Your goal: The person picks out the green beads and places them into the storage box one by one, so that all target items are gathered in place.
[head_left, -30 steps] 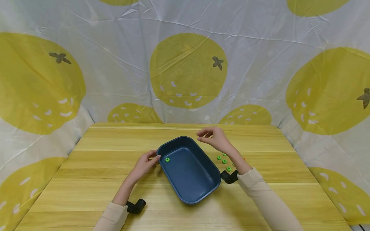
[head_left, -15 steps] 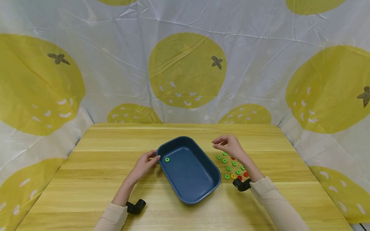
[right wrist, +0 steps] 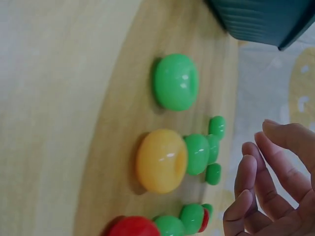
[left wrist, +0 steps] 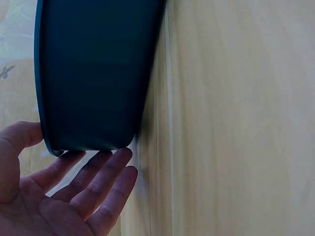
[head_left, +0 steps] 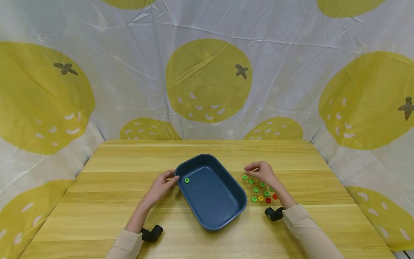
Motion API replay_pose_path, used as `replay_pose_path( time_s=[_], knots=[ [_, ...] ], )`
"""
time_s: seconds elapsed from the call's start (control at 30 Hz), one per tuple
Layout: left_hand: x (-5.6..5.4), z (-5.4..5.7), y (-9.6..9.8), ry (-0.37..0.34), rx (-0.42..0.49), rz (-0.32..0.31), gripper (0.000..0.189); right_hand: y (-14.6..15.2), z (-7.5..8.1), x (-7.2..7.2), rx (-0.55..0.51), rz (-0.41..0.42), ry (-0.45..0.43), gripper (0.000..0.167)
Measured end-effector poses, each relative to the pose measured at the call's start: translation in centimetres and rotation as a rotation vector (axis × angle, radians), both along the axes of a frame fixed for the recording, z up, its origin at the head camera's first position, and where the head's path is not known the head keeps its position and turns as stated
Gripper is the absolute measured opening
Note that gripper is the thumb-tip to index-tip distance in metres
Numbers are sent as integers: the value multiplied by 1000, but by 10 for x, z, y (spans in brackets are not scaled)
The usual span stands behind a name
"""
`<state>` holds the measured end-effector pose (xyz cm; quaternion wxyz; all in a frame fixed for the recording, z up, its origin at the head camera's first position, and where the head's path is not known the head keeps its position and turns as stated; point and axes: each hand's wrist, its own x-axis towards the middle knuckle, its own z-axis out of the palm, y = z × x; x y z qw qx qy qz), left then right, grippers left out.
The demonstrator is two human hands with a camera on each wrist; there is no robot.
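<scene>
A dark blue rectangular plastic basin [head_left: 210,201] stands slantwise on the table, one green ring-shaped bead [head_left: 187,181] lying inside near its left wall. My left hand [head_left: 160,185] grips the basin's left rim, thumb at the rim and fingers against the outer wall, as the left wrist view shows. Right of the basin, my right hand [head_left: 263,173] hovers over a group of glossy ring beads, nearest a green bead [head_left: 244,177]. Its fingers are loosely bent, with nothing between thumb and fingertips. The hand and forearm hide part of the group.
The group holds several green beads, a yellow bead [head_left: 261,198], a red bead [head_left: 268,200] and an orange-red bead [head_left: 275,196]. A wooden table [head_left: 97,216] carries everything. Behind it hangs a fruit-patterned cloth [head_left: 207,79]. Each wrist wears a black camera mount [head_left: 152,233].
My right hand has moved from beside the basin's far rim rightward and down to the beads, uncovering more of them. The left hand and basin have stayed put.
</scene>
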<state>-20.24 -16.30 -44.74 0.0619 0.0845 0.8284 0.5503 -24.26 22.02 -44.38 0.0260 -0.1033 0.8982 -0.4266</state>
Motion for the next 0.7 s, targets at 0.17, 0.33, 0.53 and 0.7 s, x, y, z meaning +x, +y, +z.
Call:
replay_pose_path(
  time_s=[0.17,0.33,0.53,0.7],
  knots=[
    [1,0,0,-2,0,-4,43,1,-6,-1,39,-9,21,16],
    [1,0,0,-8,-2,-3,44,0,-11,-2,61,3,38,14],
    [1,1,0,-4,1,-5,43,-1,-17,-3,98,-10,48,12],
    [1,1,0,-5,3,0,42,-2,-20,-3,133,5,82,11]
  ],
)
